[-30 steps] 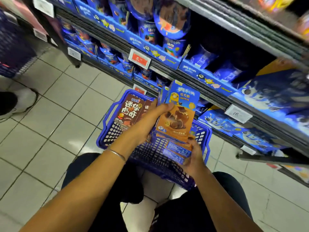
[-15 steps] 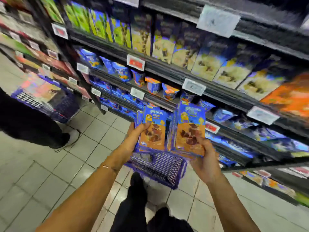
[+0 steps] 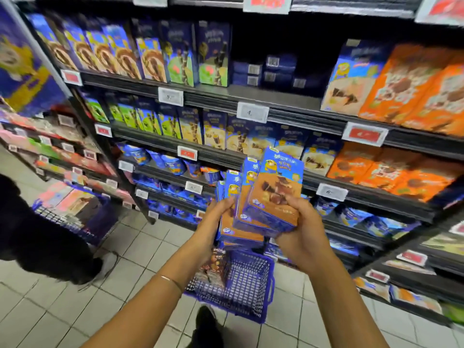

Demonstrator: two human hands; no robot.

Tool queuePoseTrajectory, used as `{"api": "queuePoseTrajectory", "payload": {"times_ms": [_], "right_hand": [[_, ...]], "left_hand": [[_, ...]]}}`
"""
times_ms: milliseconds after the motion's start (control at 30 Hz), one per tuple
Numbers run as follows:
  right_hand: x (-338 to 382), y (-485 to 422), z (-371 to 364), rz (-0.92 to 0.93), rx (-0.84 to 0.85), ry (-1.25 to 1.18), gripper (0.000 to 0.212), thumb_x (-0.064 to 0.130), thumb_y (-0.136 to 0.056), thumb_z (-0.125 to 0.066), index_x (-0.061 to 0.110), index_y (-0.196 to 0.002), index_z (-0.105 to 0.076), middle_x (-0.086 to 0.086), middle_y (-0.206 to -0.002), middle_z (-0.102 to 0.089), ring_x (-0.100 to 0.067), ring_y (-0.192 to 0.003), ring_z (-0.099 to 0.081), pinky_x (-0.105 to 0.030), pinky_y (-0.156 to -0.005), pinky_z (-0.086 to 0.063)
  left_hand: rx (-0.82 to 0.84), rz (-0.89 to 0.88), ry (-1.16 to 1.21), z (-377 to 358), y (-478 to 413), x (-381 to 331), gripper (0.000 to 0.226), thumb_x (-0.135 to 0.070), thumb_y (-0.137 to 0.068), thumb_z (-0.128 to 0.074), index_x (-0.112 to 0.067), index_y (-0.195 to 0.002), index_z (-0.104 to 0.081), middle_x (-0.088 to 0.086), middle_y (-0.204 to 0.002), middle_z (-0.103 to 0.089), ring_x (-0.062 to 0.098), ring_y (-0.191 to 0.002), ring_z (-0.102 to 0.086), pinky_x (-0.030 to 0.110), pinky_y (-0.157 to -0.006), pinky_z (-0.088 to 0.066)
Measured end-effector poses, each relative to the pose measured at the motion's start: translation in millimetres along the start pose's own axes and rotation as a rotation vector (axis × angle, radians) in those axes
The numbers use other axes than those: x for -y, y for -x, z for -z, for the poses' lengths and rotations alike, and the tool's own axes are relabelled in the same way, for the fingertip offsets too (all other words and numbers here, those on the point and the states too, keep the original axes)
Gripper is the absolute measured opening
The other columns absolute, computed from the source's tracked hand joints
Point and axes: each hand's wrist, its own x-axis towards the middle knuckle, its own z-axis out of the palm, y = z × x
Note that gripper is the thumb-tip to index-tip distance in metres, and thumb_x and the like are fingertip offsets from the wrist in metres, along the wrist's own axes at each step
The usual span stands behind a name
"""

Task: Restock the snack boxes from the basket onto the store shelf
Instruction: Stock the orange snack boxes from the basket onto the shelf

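Both hands hold a bunch of blue and brown snack boxes [image 3: 272,197] up in the air. The boxes are in front of the store shelf [image 3: 276,106] and right above the blue basket [image 3: 251,287]. They stand upright and fan out like cards. The left hand [image 3: 213,223] is curled round the back boxes on their left side. The right hand [image 3: 300,238] grips the bottom of the front box, with its thumb on the picture side. A thin bracelet [image 3: 173,281] sits on the left wrist. The basket stands on the tiled floor [image 3: 62,310], close to the bottom of the shelf. A brown pack [image 3: 213,266] lies inside it by the left wall. Another person in black [image 3: 37,234] is at the left, next to a second basket [image 3: 72,217].
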Motion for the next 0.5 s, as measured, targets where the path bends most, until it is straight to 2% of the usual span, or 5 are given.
{"api": "queuePoseTrajectory", "payload": {"times_ms": [100, 167, 233, 367, 500], "right_hand": [[9.1, 7.6, -13.6, 0.028, 0.002, 0.061, 0.053, 0.031, -0.081, -0.068, 0.006, -0.128, -0.069, -0.025, -0.132, -0.065, -0.043, -0.115, -0.063, -0.050, -0.093, -0.051], [19.6, 12.0, -20.4, 0.046, 0.036, 0.128, 0.039, 0.033, -0.081, -0.065, 0.013, -0.111, -0.079, -0.018, -0.122, -0.072, -0.038, -0.109, -0.069, -0.048, -0.091, -0.057], [32.4, 18.4, -27.7, 0.054, 0.054, 0.158, 0.037, 0.033, -0.084, -0.059, 0.014, -0.108, -0.080, -0.016, -0.119, -0.074, -0.032, -0.106, -0.072, -0.044, -0.088, -0.060], [64.1, 22.6, -47.7, 0.111, 0.034, 0.210, 0.028, 0.028, -0.091, -0.055, 0.016, -0.096, -0.081, -0.012, -0.109, -0.077, -0.029, -0.097, -0.075, -0.038, -0.079, -0.061], [105.0, 19.5, -76.1, 0.220, 0.012, 0.254, 0.035, 0.027, -0.099, -0.052, 0.020, -0.085, -0.083, -0.010, -0.101, -0.079, -0.024, -0.087, -0.076, -0.036, -0.077, -0.062]], "left_hand": [[0.054, -0.006, -0.021, -10.0, 8.1, -4.9, 0.067, -0.054, -0.086, -0.066, -0.016, -0.141, -0.063, 0.014, -0.135, -0.070, 0.035, -0.119, -0.070, 0.049, -0.099, -0.058], [0.109, 0.001, -0.001, -13.5, 11.0, -10.0, 0.062, -0.057, -0.091, -0.064, -0.020, -0.140, -0.066, 0.015, -0.133, -0.070, 0.037, -0.118, -0.070, 0.052, -0.100, -0.057], [0.159, 0.006, 0.001, -17.1, 12.2, -16.0, 0.058, -0.061, -0.095, -0.062, -0.025, -0.141, -0.066, 0.013, -0.137, -0.069, 0.038, -0.122, -0.068, 0.054, -0.100, -0.056], [0.261, -0.013, 0.022, -38.4, 16.1, -40.3, 0.057, -0.068, -0.094, -0.060, -0.026, -0.131, -0.073, 0.012, -0.133, -0.071, 0.036, -0.117, -0.071, 0.045, -0.085, -0.062], [0.315, -0.083, 0.009, -67.7, 17.0, -81.9, 0.056, -0.067, -0.094, -0.059, -0.024, -0.127, -0.076, 0.014, -0.127, -0.074, 0.036, -0.111, -0.074, 0.048, -0.083, -0.063]]}}
